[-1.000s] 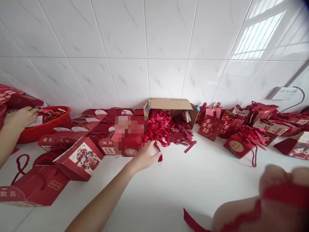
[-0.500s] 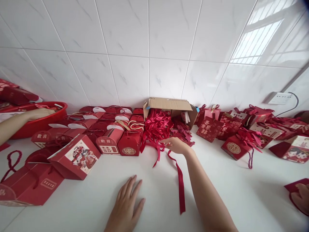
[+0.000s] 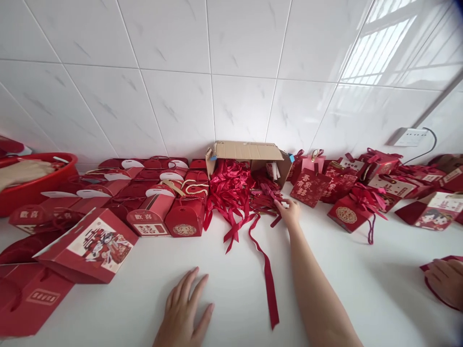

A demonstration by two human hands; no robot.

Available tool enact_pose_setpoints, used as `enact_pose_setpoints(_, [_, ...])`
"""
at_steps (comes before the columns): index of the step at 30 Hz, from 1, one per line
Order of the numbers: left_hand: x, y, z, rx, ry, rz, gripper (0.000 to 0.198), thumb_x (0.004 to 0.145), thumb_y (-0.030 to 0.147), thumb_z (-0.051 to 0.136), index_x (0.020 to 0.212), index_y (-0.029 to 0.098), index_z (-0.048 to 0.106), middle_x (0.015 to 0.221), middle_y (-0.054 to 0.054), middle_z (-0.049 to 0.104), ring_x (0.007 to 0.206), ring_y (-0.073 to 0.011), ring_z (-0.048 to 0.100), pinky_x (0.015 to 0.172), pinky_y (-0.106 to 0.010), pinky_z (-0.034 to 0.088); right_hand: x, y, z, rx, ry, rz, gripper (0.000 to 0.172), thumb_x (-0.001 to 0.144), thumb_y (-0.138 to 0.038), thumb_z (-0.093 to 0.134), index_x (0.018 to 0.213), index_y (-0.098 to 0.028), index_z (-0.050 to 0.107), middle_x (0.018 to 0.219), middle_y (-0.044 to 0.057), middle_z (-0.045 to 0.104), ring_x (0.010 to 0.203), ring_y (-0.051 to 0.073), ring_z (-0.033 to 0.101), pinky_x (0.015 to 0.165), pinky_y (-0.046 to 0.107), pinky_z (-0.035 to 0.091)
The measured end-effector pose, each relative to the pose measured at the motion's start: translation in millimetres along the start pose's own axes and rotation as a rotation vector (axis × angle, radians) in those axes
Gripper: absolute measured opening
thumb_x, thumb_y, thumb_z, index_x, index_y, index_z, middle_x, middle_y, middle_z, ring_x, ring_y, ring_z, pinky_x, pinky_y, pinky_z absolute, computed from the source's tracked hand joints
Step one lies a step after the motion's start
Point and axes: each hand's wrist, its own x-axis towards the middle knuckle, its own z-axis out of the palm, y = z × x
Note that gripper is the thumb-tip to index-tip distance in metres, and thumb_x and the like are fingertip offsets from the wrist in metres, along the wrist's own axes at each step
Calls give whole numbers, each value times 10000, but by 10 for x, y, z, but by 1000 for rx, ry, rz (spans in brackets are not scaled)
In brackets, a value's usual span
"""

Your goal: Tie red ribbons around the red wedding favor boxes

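My left hand (image 3: 183, 308) rests on the white tabletop, fingers spread, holding nothing. Out at the right, my right hand (image 3: 289, 212) reaches to a pile of short dark red strips (image 3: 262, 197) at the mouth of an open cardboard box (image 3: 249, 150). Its thumb and fingers pinch a strip at the pile's edge; the fingertips are partly hidden. Left of this pile, a heap of shiny red ribbons (image 3: 229, 185) spills out of the box. One long red ribbon (image 3: 267, 284) trails over the table between my two arms.
Rows of red gift boxes (image 3: 152, 212) stand on the left. Another person's hand (image 3: 27, 171) is in a red basin (image 3: 68, 168). Decorated gift boxes (image 3: 352, 212) stand at right, near a power strip (image 3: 408, 137). At the right edge, another hand (image 3: 446, 279) holds something red.
My right hand has moved right, from the loose ribbon ends to the pile of dark strips. My left hand stays on the table. The view has shifted slightly.
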Motion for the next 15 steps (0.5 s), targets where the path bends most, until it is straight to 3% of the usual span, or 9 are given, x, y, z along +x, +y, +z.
enact_pose_setpoints(9, [18, -37, -24, 38, -7, 11, 475, 874, 346, 531, 1339, 255, 521, 1396, -107, 545, 1236, -287, 549, 907, -427, 531, 51, -9, 34, 90, -24, -14, 292, 933, -321, 579, 1185, -174, 584, 1222, 88, 594, 1037, 219, 613, 876, 429, 529])
enact_pose_setpoints(15, [38, -61, 9, 88, 34, 78, 468, 864, 346, 536, 1321, 248, 536, 1354, -119, 586, 1191, -275, 595, 843, -406, 562, 116, -62, -105, 299, -164, -89, 275, 918, -377, 595, 1010, -122, 643, 948, 32, 668, 799, 169, 656, 702, 324, 559])
